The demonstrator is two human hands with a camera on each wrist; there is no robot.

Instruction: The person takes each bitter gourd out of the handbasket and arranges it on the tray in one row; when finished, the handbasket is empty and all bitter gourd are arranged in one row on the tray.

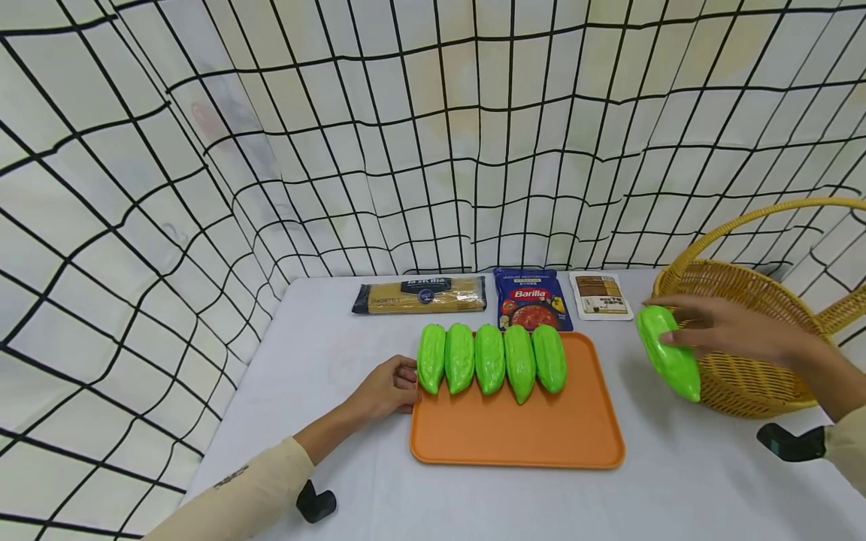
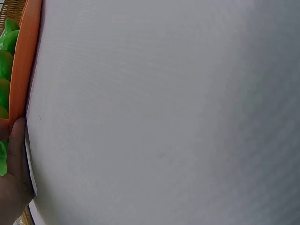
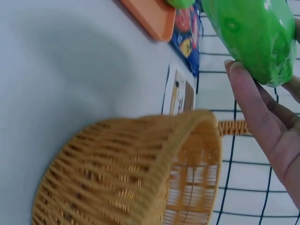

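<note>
My right hand [image 1: 724, 327] holds a bright green bitter melon [image 1: 668, 353] in the air, in front of the wicker basket [image 1: 751, 376] at the right. In the right wrist view, thumb and fingers grip one end of this bitter melon [image 3: 255, 35] above the basket's rim. At the left edge of the orange tray [image 1: 514, 436], my left hand [image 1: 384, 389] pinches the rim, as the left wrist view shows with a finger [image 2: 18, 145] along the outside. Several more bitter melons [image 1: 490, 359] lie side by side along the tray's far half.
Behind the tray lie a pasta packet [image 1: 426, 295], a blue Barilla pouch [image 1: 532, 299] and a small white-and-brown packet [image 1: 601, 295]. The basket's tall handle [image 1: 758, 216] arches over it. A black net [image 1: 473, 158] hangs before the white wall around the white-covered table [image 1: 331, 421].
</note>
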